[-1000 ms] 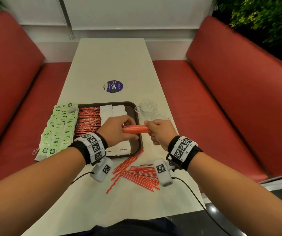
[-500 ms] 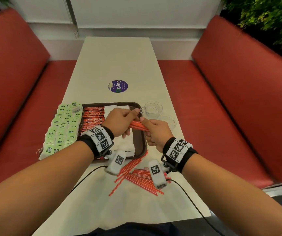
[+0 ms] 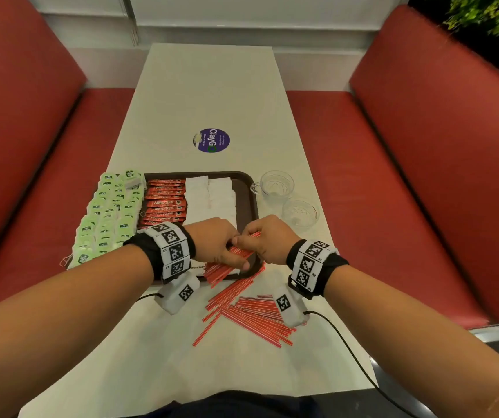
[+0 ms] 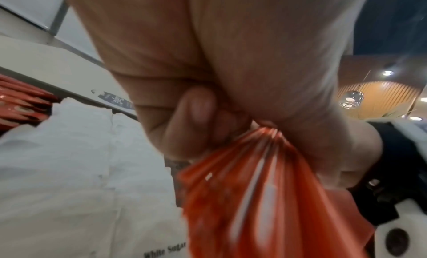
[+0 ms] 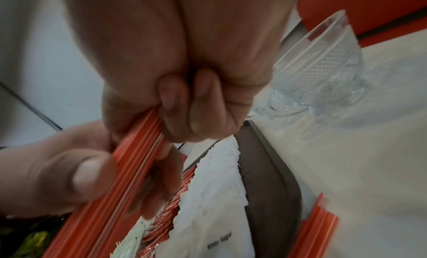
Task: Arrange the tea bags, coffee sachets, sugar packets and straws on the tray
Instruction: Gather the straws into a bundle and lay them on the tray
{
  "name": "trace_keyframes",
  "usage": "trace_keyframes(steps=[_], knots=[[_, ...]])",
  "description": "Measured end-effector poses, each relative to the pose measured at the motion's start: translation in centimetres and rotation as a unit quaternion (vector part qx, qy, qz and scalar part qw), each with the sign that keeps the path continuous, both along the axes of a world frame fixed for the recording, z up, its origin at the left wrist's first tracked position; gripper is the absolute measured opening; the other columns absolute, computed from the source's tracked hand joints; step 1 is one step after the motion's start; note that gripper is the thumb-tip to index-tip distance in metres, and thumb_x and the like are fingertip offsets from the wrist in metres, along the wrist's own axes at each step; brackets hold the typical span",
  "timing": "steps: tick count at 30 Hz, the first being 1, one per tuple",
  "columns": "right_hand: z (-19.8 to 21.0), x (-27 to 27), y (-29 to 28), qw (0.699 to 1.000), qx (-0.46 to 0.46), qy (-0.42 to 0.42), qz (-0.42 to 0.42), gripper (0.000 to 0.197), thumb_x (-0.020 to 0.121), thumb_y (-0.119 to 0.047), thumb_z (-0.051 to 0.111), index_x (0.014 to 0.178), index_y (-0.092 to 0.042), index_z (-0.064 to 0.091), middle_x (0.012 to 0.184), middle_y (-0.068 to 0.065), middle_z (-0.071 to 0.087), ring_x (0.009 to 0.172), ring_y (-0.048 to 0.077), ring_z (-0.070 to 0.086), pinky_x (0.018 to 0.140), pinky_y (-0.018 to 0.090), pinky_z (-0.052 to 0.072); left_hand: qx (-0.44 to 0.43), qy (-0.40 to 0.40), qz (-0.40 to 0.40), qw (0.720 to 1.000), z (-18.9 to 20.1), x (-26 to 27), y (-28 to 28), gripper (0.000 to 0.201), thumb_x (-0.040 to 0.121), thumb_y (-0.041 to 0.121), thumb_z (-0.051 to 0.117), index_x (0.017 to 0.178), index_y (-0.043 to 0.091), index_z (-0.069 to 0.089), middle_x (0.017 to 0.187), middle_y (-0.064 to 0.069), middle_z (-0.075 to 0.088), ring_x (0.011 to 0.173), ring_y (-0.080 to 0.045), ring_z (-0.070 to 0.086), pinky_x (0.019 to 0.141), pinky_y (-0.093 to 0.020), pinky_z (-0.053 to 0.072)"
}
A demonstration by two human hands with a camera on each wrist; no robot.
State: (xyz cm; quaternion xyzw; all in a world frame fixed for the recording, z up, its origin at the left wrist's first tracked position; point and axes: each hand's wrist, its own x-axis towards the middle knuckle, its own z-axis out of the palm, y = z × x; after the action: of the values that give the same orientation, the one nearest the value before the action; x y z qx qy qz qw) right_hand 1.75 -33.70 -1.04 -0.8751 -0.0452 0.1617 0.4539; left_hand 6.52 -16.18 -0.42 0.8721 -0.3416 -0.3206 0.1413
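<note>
Straws (image 3: 239, 251): a red bundle held over the near right corner of the tray (image 3: 249, 191), one end in each hand. Left hand (image 3: 215, 241) has fingers and thumb curled round its end; right hand (image 3: 268, 238) pinches the other end, fingers folded over it. Lower tips appear to touch the tray floor, though wrist views are blurred and contact is not certain.

Tray contents: tea bags (image 3: 106, 215) along the left, coffee sachets (image 3: 165, 202) next, sugar packets (image 3: 212, 194) beside those. Free strip remains on the right.

Loose straws (image 3: 251, 312) lie scattered on the table (image 3: 212, 86) near the tray's front edge, some leaning against it.

Judged step: setting the bundle down. To do it well, square the ends first, lay the bundle parallel to the tray's right rim, lower both ends together, release last. Keep clear of the sugar packets. Two glass cups (image 3: 275, 184) stand just right of the tray; mind the right wrist.
</note>
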Motion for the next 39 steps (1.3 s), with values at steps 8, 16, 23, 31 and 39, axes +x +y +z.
trace_keyframes(steps=[8,16,23,31,39], knots=[[-2.0,0.8,0.6,0.998,0.022,0.01,-0.052,0.047,0.088,-0.055,0.067,0.085,-0.009,0.062,0.067,0.004,0.061,0.054,0.011,0.053,0.055,0.027,0.044,0.054,0.064,0.026,0.996,-1.0,1.3,0.5,0.03,0.085,0.048,0.069,0.073,0.021,0.063,0.068,-0.001,0.068,0.061,-0.018,0.067,0.058,-0.025,0.052],[-4.7,0.9,-1.0,0.966,-0.246,0.066,-0.039,0.024,0.104,-0.023,0.044,0.118,-0.005,0.052,0.112,0.017,0.064,0.098,0.034,0.063,0.079,0.037,0.05,0.049,-0.038,0.225,0.972,-0.7,6.9,-0.4,0.032,0.092,0.041,0.064,0.087,0.009,0.064,0.074,-0.006,0.071,0.058,-0.016,0.071,0.059,-0.03,0.059],[-4.9,2.2,0.0,0.958,-0.27,0.089,-0.041,0.019,0.099,-0.011,0.054,0.116,-0.003,0.053,0.113,0.017,0.063,0.101,0.031,0.063,0.072,0.031,0.042,0.016,0.019,0.325,0.946,-2.4,10.0,-3.9,0.03,0.091,0.035,0.063,0.083,0.006,0.063,0.071,-0.012,0.073,0.061,-0.022,0.073,0.069,-0.035,0.062],[-5.7,2.2,1.1,0.969,-0.218,0.112,-0.03,0.033,0.096,-0.022,0.062,0.122,-0.007,0.05,0.116,0.017,0.063,0.101,0.035,0.062,0.081,0.038,0.052,0.034,-0.003,0.337,0.941,-4.2,10.7,-6.2,0.03,0.088,0.032,0.065,0.074,0.008,0.055,0.07,-0.012,0.067,0.077,-0.03,0.073,0.073,-0.038,0.06],[-5.8,2.3,0.6,0.974,-0.199,0.11,-0.003,0.035,0.097,-0.027,0.06,0.123,-0.007,0.048,0.111,0.015,0.064,0.097,0.032,0.062,0.078,0.035,0.05,0.1,-0.078,0.287,0.95,-5.2,11.0,-6.0,0.031,0.087,0.033,0.066,0.071,0.011,0.054,0.072,-0.006,0.062,0.063,-0.02,0.059,0.054,-0.028,0.047]])
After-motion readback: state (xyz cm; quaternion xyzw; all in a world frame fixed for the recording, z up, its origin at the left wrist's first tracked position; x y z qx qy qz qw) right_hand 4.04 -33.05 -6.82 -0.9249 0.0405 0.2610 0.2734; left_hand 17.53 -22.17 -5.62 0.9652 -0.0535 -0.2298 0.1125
